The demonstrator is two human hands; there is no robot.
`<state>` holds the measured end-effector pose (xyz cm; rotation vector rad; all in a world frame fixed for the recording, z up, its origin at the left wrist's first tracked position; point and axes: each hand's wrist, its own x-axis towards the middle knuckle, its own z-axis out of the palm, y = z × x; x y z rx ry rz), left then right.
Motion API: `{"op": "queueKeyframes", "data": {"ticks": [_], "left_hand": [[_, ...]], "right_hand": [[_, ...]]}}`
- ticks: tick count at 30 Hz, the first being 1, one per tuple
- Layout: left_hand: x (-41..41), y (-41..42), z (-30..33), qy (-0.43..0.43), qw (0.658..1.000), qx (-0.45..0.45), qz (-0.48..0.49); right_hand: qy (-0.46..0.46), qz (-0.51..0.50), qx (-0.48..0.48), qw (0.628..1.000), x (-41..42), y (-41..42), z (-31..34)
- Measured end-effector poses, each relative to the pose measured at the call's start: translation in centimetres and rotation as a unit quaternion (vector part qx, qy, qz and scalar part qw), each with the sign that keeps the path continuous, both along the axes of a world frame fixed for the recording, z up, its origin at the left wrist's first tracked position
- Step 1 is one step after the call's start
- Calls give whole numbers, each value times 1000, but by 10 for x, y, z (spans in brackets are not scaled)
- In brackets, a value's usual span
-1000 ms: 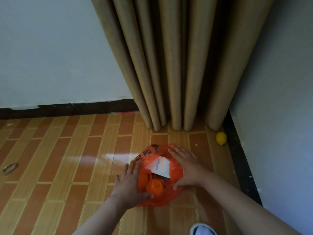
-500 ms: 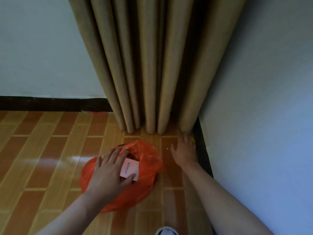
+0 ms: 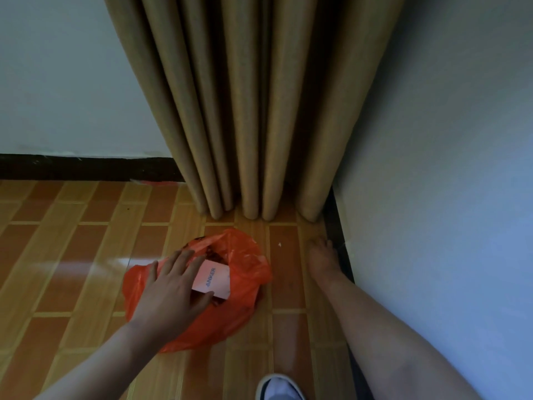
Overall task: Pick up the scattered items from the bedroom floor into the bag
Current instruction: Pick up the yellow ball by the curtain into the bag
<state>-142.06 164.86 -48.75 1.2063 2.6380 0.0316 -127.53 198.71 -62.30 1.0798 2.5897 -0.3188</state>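
An orange plastic bag (image 3: 248,272) lies on the tiled floor with its mouth facing up. A white box (image 3: 212,280) printed with ANKER sits inside it. My left hand (image 3: 170,287) rests flat on the bag's left side, fingers spread and straight, thumb against the box's near edge. My right hand (image 3: 321,256) reaches into the corner by the dark skirting, its fingers curled down over the spot where the yellow lemon lay. The hand hides the lemon.
Tan curtains (image 3: 245,111) hang to the floor just behind the bag. A pale wall (image 3: 447,197) closes the right side and a black baseboard (image 3: 86,166) runs along the back. My white shoe tip (image 3: 278,389) shows at the bottom edge.
My right hand left the bag, reached right to the corner and now covers the lemon. My left hand stayed on the bag. The view shifted right.
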Motion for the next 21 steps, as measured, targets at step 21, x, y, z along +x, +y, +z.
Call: {"op": "queueKeyframes", "data": {"ticks": [21], "left_hand": [[-16, -49, 34, 40, 992, -81, 84]], "right_hand": [[319, 311, -175, 878, -79, -189, 99]]}}
